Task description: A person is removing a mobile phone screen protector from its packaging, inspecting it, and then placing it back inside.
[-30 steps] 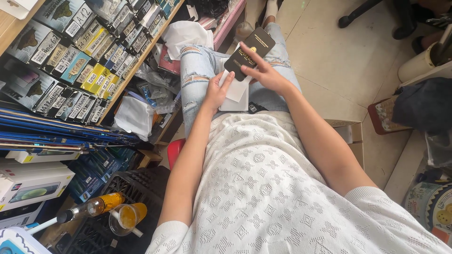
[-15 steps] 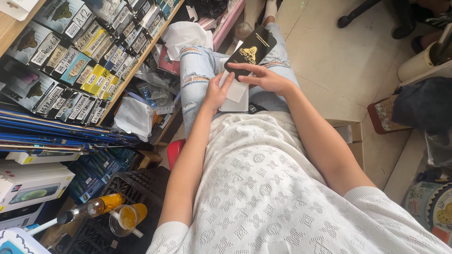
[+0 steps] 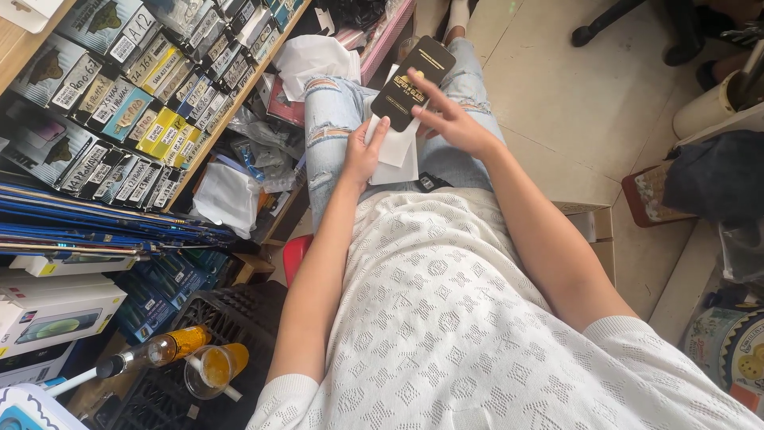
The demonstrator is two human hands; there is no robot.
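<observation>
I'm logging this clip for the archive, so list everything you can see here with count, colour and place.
black flat packet: one, black with gold print, over the knees, held by the right hand
white cards: a few, white, on the lap under the left hand
small black item: one, on the lap near the waist; kind unclear
boxed packets on shelf: many, blue, yellow and grey, upper left
white boxes: two or so, lower left
amber bottle: one, lower left
glass of orange liquid: one, beside the bottle
white bags: two, left of the knees
tiled floor: beige, right
left hand: grip on the cards
right hand: grip on the packet
</observation>
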